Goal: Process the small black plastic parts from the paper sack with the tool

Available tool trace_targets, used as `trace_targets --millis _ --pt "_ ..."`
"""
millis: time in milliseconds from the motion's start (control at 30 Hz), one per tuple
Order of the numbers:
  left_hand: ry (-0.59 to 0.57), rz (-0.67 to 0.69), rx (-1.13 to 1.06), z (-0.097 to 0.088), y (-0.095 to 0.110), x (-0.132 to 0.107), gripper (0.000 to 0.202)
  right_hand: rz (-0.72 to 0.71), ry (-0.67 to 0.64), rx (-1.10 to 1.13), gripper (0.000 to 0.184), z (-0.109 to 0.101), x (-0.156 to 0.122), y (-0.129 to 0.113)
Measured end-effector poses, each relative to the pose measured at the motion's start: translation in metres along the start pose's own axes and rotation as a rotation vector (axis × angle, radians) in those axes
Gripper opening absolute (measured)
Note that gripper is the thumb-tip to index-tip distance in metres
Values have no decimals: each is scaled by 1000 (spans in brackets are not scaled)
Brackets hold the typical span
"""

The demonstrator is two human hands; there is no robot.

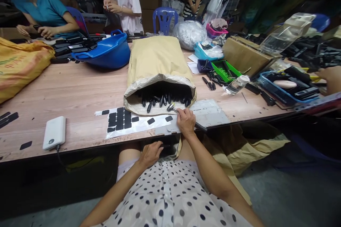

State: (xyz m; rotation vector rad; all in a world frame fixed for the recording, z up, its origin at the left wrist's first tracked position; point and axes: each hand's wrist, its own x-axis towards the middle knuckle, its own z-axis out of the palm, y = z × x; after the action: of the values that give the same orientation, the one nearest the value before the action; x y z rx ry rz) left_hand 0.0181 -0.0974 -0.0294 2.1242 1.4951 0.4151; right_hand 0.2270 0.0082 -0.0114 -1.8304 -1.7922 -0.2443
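Note:
My right hand (185, 121) rests at the front edge of the wooden table (74, 92), fingers closed on a small tool with a metal head (171, 108) that points at the mouth of a tan paper sack (157, 64). The sack lies on its side, full of black handle-like parts (165, 98). My left hand (151, 153) is below the table edge on my lap, fingers curled over a dark object I cannot make out. A white sheet with black adhesive pads (119, 120) lies left of my right hand.
A white power bank (54, 132) with a cable sits front left. A blue basin (106, 51), a yellow sack (21, 64), a green tray (226, 69), a plastic bottle (236, 84) and black parts crowd the table. Other people work at the far side and right.

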Motion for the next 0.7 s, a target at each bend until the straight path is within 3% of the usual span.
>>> trace_targets --millis 100,167,300,367,467,600,700 --pt "-120 -31 10 2 0 4 25 -6 2 -6 28 0 0 0" --pt "-76 34 -55 -3 5 7 23 -9 7 -11 27 1 0 -1" --pt "270 143 -163 -26 19 30 14 -8 19 -27 28 1 0 -2" --pt "460 59 -128 -44 20 51 15 -8 23 -33 29 1 -1 -2" --pt "573 -161 -24 -72 12 89 12 -9 24 -33 29 1 0 -2" --pt "471 -434 79 -94 0 122 18 -6 16 -31 29 2 0 -2" --pt "389 -503 87 -96 -6 123 11 -3 0 -32 30 1 1 -3"
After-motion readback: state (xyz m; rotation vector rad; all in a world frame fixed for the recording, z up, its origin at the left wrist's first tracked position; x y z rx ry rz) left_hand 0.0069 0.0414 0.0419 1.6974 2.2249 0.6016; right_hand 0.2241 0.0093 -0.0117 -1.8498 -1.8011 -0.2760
